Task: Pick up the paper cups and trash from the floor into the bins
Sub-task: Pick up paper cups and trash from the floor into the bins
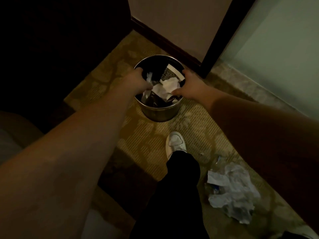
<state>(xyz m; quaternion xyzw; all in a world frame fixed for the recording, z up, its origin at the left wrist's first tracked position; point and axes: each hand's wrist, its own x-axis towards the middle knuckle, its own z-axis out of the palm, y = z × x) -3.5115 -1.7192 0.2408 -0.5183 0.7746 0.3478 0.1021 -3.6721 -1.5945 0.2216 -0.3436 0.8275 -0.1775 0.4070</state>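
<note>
— At the bin rim: left hand (138, 80) and right hand (189, 87) each clamp the metal bin (160, 111), probably to shift it.
— Why?
— Crumpled trash (231, 190) lies well apart on the carpet (189, 128), by the shoe (176, 142).

Dim hotel-like room, patterned carpet (195, 128), dark wooden skirting (165, 40), small metal bin (160, 112)

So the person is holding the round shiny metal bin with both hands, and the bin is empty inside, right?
Not quite. The left hand and the right hand do hold the rim of the round shiny metal bin, but the bin is not empty: the head view shows crumpled white paper and other trash inside it.
</note>
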